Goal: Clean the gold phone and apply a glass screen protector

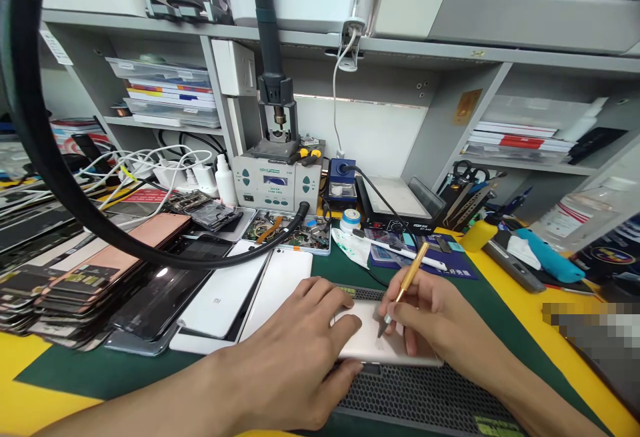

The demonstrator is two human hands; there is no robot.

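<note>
- Head view: the pale gold phone (369, 345) lies beneath my two hands, on a black honeycomb mat (410, 393).
- My right hand (434, 310) grasps a gold-handled tool (413, 269) like a pen, between thumb and fingers; the tip points down at the phone's surface, and I cannot tell whether it touches.
- My left hand (305, 337) grasps the phone's left end, thumb at the near edge, fingers bent over the top.
- Just left of my left hand: a white phone (220, 300) bearing a logo; farther left, a stack of phone parts topped by a pink panel (163, 227).
- Beyond my left hand: a tray of circuit boards (260, 227), and behind it a grey station (275, 180) with a small display.
- Beyond the tool: a white pen-shaped implement (400, 250).
</note>
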